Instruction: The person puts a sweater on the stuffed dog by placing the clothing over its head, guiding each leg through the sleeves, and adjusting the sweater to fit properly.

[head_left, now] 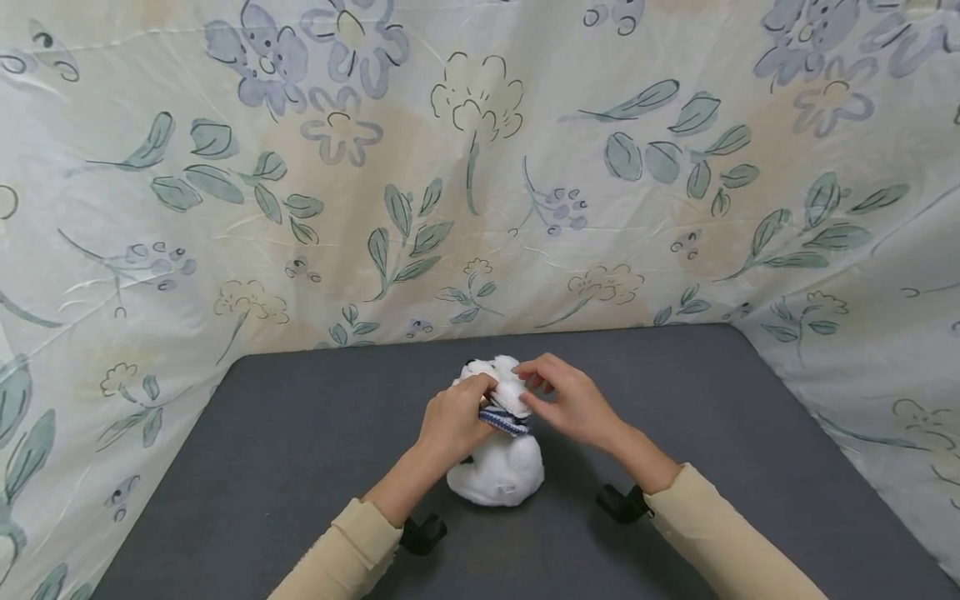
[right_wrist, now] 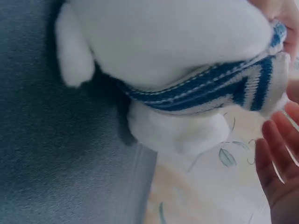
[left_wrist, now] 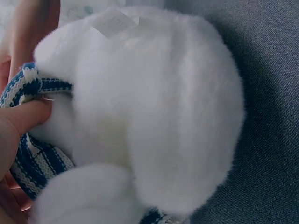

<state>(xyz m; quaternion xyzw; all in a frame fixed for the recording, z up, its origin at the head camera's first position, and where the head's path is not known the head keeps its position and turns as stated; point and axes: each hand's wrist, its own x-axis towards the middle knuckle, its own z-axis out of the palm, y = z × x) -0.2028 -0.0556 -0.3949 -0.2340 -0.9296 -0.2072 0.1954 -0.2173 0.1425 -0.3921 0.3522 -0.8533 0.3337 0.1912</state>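
Observation:
A white plush toy (head_left: 497, 475) sits on the dark table, its back towards me and a small tag (left_wrist: 114, 22) on its fur. Round its neck area runs a blue-and-white striped knit garment (right_wrist: 187, 97). My left hand (head_left: 454, 419) grips the garment at the toy's left side, the thumb hooked through the knit in the left wrist view. Beside the toy's head on the right, my right hand (head_left: 573, 404) has loosely bent fingers, with fingertips right at the white fur. In the right wrist view, those fingers (right_wrist: 275, 135) lie close by the garment's edge.
The dark grey table (head_left: 337, 417) extends around the toy on every side. Behind it hangs a floral cloth (head_left: 480, 250), which also runs down both sides. A black wrist strap mount (head_left: 423, 533) sits below each cream sleeve.

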